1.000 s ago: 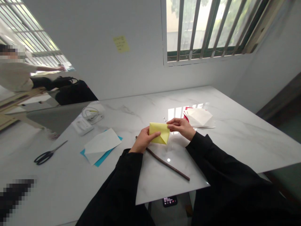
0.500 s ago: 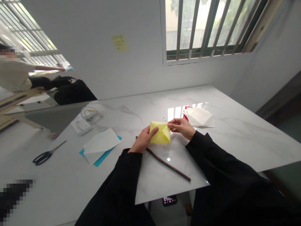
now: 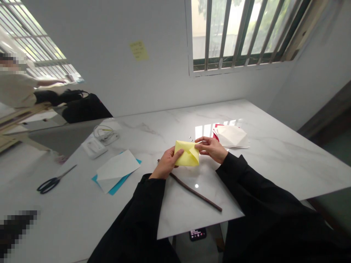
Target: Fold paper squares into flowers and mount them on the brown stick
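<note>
A small yellow paper envelope (image 3: 187, 157), with a folded flap on its face, is held up above the white marbled table (image 3: 153, 135). My left hand (image 3: 168, 160) grips its left side, thumb on the front and fingers behind. At the upper right corner, my right hand (image 3: 211, 148) pinches the paper between thumb and fingertips. Beneath my left wrist runs a thin dark brown stick (image 3: 196, 192), slanting down to the right. The stick's stretch under my left hand is hidden.
White and blue paper (image 3: 117, 171) lies left, near black-handled scissors (image 3: 52, 184) and a white power strip (image 3: 94, 147) with cable. White and red papers (image 3: 233, 136) sit at right. A phone (image 3: 197, 234) shows below the table edge. Another person (image 3: 16, 87) is far left.
Both hands keep their hold on the yellow envelope, which has barely shifted. My right fingers are slightly more spread at its corner. The other person's arm has moved a little.
</note>
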`<action>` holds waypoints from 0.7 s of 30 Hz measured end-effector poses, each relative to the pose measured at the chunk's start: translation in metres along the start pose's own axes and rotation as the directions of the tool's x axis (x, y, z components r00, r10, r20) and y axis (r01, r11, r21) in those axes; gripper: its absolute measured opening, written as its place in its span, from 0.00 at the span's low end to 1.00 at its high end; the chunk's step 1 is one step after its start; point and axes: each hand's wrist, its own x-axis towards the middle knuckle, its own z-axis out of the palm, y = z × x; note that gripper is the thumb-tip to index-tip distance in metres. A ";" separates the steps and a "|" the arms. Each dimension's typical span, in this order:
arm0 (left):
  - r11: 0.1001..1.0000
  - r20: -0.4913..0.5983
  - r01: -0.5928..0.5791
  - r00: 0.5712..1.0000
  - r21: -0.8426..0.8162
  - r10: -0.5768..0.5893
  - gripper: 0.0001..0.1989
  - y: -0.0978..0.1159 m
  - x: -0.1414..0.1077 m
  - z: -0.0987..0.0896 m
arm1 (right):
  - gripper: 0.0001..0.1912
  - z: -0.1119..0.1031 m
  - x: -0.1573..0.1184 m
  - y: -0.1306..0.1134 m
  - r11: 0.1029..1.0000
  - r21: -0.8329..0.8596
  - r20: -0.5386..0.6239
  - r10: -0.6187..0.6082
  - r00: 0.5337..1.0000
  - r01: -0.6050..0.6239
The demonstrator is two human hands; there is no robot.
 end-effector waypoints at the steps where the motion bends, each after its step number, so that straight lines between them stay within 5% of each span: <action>1: 1.000 -0.009 -0.004 1.000 0.004 0.004 0.33 0.001 -0.001 0.001 | 0.26 0.001 -0.001 0.000 1.000 0.006 0.038 0.019 0.999 -0.019; 6: 0.997 -0.022 -0.075 0.997 -0.002 0.075 0.31 0.005 -0.003 0.006 | 0.25 0.003 -0.003 0.005 0.997 -0.033 0.173 0.076 0.982 -0.071; 18: 1.000 -0.020 -0.014 1.000 -0.018 0.014 0.31 0.000 -0.003 0.009 | 0.26 0.010 -0.002 0.010 0.995 -0.097 0.096 -0.002 0.995 0.012; 21: 0.997 -0.088 -0.028 0.996 -0.076 0.021 0.29 -0.002 -0.001 0.010 | 0.26 0.013 -0.006 0.009 0.993 -0.117 0.109 0.020 0.994 -0.008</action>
